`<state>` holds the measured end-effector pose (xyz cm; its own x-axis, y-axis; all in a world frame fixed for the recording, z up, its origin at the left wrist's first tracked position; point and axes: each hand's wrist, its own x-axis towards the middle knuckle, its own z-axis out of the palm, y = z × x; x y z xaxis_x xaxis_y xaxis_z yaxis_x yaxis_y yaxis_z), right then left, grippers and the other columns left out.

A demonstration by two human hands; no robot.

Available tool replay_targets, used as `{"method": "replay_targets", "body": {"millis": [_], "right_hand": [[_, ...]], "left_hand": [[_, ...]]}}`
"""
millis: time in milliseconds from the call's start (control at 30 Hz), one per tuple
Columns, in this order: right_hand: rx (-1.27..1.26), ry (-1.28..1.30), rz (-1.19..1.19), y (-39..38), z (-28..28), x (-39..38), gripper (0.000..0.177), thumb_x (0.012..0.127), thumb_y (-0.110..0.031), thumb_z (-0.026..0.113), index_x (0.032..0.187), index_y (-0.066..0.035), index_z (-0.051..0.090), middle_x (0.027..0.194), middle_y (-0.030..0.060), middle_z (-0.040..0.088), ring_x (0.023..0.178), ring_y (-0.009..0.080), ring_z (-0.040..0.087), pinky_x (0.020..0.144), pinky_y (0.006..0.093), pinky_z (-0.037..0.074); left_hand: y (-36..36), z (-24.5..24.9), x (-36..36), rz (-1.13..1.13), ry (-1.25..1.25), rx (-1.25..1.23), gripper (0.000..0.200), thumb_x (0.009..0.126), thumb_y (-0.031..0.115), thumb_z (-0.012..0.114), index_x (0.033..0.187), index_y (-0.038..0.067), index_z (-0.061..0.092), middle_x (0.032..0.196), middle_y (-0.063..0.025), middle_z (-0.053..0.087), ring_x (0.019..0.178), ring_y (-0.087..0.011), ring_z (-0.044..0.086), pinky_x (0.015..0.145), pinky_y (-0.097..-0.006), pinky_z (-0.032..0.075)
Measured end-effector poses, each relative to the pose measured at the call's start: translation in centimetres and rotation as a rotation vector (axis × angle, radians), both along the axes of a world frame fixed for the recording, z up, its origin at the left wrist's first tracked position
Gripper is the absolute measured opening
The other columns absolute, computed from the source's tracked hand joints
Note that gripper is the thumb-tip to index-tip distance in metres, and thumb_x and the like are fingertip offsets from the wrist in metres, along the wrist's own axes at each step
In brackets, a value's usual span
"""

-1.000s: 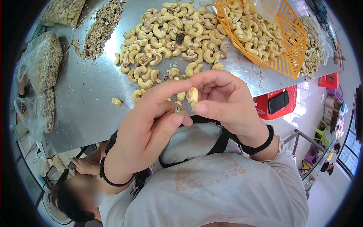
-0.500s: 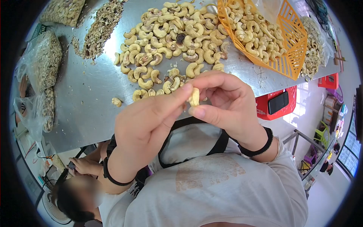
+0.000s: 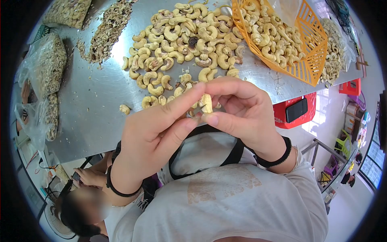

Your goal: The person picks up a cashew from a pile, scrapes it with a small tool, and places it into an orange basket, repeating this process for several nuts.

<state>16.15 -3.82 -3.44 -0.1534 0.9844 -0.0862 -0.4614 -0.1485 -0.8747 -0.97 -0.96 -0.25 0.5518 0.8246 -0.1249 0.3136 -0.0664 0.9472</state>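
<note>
My right hand (image 3: 246, 111) pinches a pale cashew nut (image 3: 207, 103) between thumb and fingertips, just above the front edge of the steel table (image 3: 92, 117). My left hand (image 3: 155, 131) presses against it from the left, its forefinger over the nut and its thumb beneath. A small dark blade tip (image 3: 196, 113) sticks out of the left hand and touches the nut's lower end. Both wrists wear black bands. A loose pile of cashews (image 3: 181, 44) lies on the table beyond my hands.
An orange plastic basket (image 3: 308, 60) full of cashews stands at the right. Shell scraps (image 3: 107, 30) and bags of nuts (image 3: 50, 66) lie at the left. A single cashew (image 3: 124, 109) lies apart. Another person (image 3: 86, 201) sits low at the left, holding a phone. A red stool (image 3: 296, 109) stands under the table.
My hands stayed at the table edge, working the nut. The left thumb drew back half a second ago and now presses under the nut again, with the blade tip showing.
</note>
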Motion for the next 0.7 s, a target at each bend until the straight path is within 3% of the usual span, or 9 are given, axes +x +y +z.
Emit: {"method": "replay_targets", "body": {"millis": [333,400,533,700], "right_hand": [[0.103,-0.046,-0.039,0.00,-0.29,-0.20,0.032,0.067,0.005,0.061,0.098,0.001,0.053,0.092,0.0060,0.052,0.081,0.0113,0.047,0.075,0.0239,0.039],[0.102,-0.048,-0.040,-0.02,-0.07,-0.17,0.033,0.068,0.004,0.061,0.099,0.002,0.053,0.091,0.0058,0.052,0.081,0.0112,0.047,0.075,0.0240,0.039],[0.021,0.009,0.012,0.02,0.20,0.00,0.032,0.068,0.005,0.060,0.099,0.002,0.050,0.090,0.0049,0.052,0.079,0.0108,0.048,0.075,0.0237,0.039],[0.005,0.035,0.038,0.16,0.51,0.23,0.031,0.068,0.005,0.060,0.096,0.001,0.049,0.090,0.0043,0.052,0.080,0.0101,0.049,0.075,0.0235,0.040]], "left_hand": [[0.15,-0.71,0.28,-0.010,0.025,0.337,0.031,0.074,0.000,0.054,0.104,0.004,0.054,0.086,-0.0101,0.060,0.067,-0.0156,0.059,0.060,-0.0218,0.044],[0.22,-0.53,0.32,0.046,-0.139,0.039,0.029,0.075,-0.001,0.052,0.104,0.002,0.054,0.084,-0.0106,0.060,0.069,-0.0139,0.058,0.060,-0.0216,0.044],[0.37,-0.35,0.16,0.063,-0.197,-0.020,0.030,0.076,-0.001,0.051,0.106,0.001,0.052,0.082,-0.0103,0.060,0.072,-0.0125,0.058,0.061,-0.0209,0.044],[0.10,-0.03,0.23,0.037,-0.097,-0.021,0.034,0.076,0.001,0.051,0.110,0.002,0.049,0.082,-0.0095,0.060,0.072,-0.0121,0.058,0.063,-0.0204,0.043]]}}
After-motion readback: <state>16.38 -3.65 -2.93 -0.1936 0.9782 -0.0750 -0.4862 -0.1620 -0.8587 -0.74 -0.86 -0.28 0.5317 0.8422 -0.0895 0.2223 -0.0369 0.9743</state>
